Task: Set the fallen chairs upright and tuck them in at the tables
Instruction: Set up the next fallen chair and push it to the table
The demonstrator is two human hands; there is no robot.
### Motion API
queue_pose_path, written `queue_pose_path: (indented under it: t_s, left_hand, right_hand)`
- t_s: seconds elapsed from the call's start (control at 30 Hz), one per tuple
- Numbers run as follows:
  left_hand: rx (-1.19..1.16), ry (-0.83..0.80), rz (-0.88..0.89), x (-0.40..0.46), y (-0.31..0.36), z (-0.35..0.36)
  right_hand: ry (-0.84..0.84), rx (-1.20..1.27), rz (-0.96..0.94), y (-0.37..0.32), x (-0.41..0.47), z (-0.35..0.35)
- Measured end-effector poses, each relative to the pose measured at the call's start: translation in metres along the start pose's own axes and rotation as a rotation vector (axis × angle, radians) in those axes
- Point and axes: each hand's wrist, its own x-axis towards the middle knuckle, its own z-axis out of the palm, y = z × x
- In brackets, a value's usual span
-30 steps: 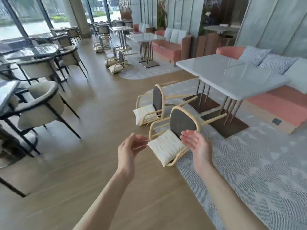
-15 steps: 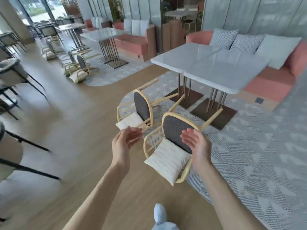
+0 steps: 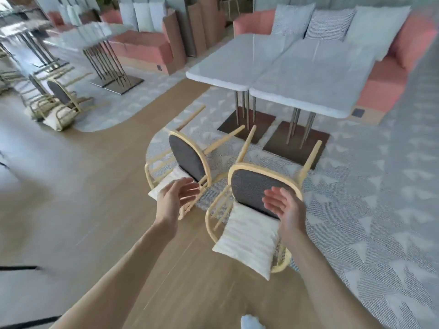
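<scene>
A person reaches with both bare hands toward the nearer fallen armchair (image 3: pixel 251 210), a pale rattan-framed seat lying on its back at the edge of a patterned grey rug (image 3: pixel 368 222), its legs pointing toward 12 o'clock at the paired white desks (image 3: pixel 297 74) and its cream cushion (image 3: pixel 247 241) spilling onto the wood floor (image 3: pixel 95 186). The left hand (image 3: pixel 173 200) hovers at about 9 o'clock of the chair, fingers (image 3: pixel 190 191) spread and relaxed, holding nothing; the right hand (image 3: pixel 285 207) hangs over the grey backrest (image 3: pixel 251 188), palm turned inward, fingers likewise straight and empty, and whether it touches the frame cannot be told. A second fallen armchair (image 3: pixel 187 160) lies just beside the first at 10 o'clock, and more toppled chairs (image 3: pixel 57 108) show, blurred, well apart at far left near another desk (image 3: pixel 85 34). To right the near chair cleanly, the likely best grip is one hand on each side of the curved top rail, tipping it forward onto its legs in one arc while the loose cushion is watched, since it may slide off; the neighbouring chair's legs sit close enough to snag. Once upright it would need sliding straight under the desk edge, clear of the metal bases (image 3: pixel 294 143). A coral bench sofa (image 3: pixel 384 74) lines the far side. No brand, label or legible writing appears anywhere in view.
</scene>
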Motion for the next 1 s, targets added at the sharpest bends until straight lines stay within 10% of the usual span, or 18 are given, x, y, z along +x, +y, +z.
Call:
queue_pose_path:
  t_s: [0.5,1.0]
  left_hand:
    - [0.42,-0.562,-0.302,0.192,-0.178,-0.014]
    - [0.281,-0.223,-0.766,0.323,-0.617,-0.057]
  right_hand:
    - [0.554,-0.148,0.194,0.165,0.03,-0.003]
    - [0.549,-0.239,0.494,0.583,0.218,-0.096]
